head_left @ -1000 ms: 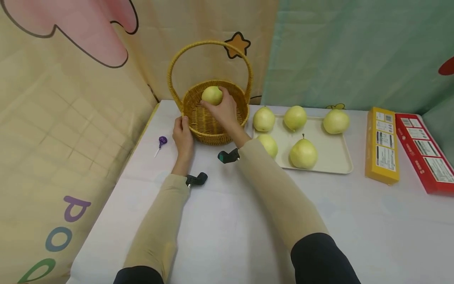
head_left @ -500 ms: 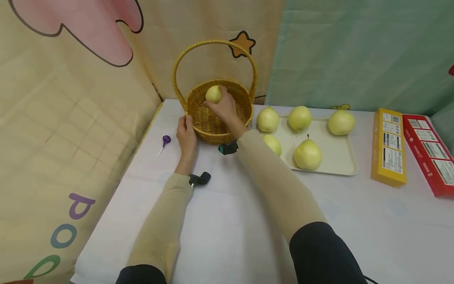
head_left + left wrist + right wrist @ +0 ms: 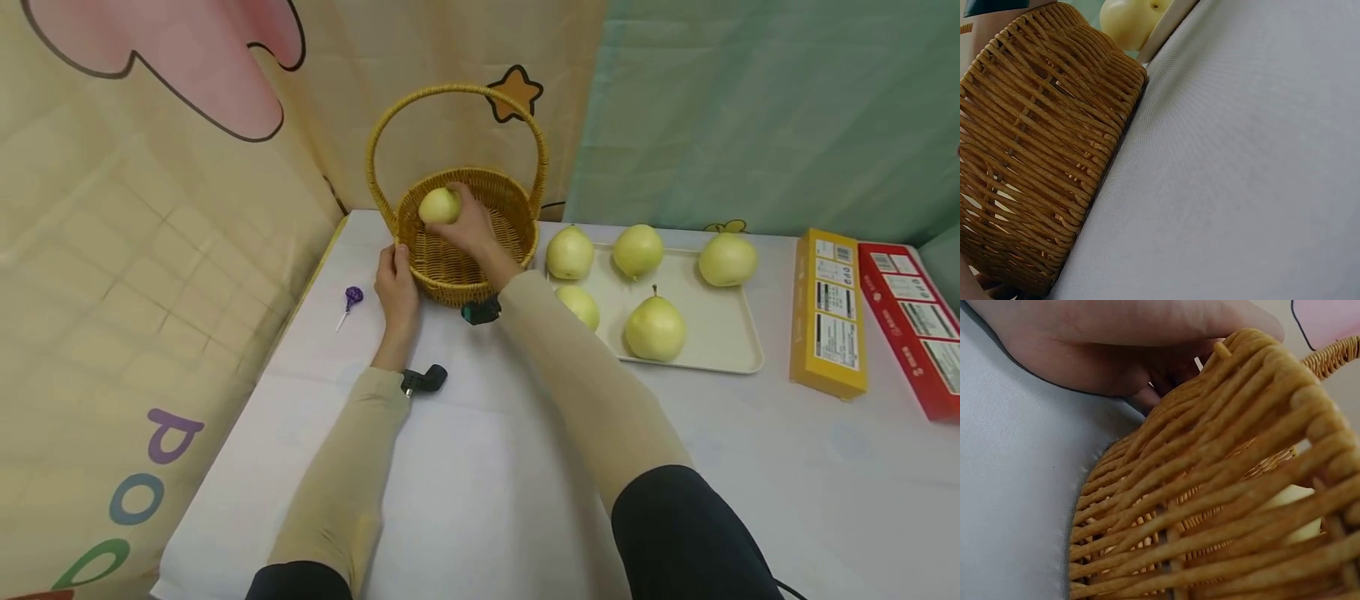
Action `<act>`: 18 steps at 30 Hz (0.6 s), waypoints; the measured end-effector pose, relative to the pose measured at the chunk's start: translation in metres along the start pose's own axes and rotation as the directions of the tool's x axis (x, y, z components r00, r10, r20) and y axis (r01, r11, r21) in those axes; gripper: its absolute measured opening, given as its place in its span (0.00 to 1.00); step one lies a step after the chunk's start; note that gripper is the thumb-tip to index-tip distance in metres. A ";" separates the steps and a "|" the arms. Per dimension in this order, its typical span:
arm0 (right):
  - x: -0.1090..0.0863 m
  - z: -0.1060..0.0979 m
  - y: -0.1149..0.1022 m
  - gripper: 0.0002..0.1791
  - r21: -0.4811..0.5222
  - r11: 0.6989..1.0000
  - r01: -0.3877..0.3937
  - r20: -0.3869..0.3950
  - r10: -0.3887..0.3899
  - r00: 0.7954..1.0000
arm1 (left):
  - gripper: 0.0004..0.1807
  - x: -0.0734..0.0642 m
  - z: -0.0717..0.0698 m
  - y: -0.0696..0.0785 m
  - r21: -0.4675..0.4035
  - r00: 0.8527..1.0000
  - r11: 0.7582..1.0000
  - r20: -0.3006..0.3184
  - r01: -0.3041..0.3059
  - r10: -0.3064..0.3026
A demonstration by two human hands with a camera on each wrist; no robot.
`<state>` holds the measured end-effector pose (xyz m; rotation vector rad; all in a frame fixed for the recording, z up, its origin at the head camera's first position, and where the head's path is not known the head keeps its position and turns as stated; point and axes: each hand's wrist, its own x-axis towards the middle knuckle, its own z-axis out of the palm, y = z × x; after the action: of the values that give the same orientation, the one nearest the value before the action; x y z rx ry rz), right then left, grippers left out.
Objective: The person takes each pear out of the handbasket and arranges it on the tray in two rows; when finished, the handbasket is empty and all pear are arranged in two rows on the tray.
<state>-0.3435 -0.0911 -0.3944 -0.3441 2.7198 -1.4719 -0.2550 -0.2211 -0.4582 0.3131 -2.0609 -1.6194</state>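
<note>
In the head view, a yellow-brown wicker basket [image 3: 450, 293] with a tall arched handle stands at the back of the table. My left hand [image 3: 397, 292] grips its left side near the handle's foot; the right wrist view shows that hand [image 3: 1116, 344] against the weave, thumb along the rim. Inside the basket, my right hand [image 3: 472, 225] holds a pale green-yellow pear [image 3: 439, 206] between thumb and fingers, toward the left wall. Part of the pear [image 3: 1297, 509] shows through the weave in the right wrist view. Whether it touches the basket floor is unclear.
A cream tray [image 3: 720, 342] with several pears, one of them a stemmed pear [image 3: 656, 328], lies right of the basket. Farther right are a yellow box [image 3: 828, 312] and a red box [image 3: 915, 325]. A purple lollipop [image 3: 352, 295] lies left of my left hand.
My right hand has shifted the pear left and slightly down inside the basket. The left hand keeps its hold on the basket's side. The head view has swung slightly left.
</note>
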 end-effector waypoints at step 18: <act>-0.002 0.012 -0.006 0.45 -0.045 0.987 0.153 0.154 -0.144 0.978 | 0.23 -0.001 -0.005 0.003 0.008 0.999 1.000 -0.035 0.008 -0.008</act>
<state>-0.3390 -0.1038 -0.3962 -0.6459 2.6705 -1.3409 -0.2513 -0.2245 -0.4544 0.3504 -2.0437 -1.5994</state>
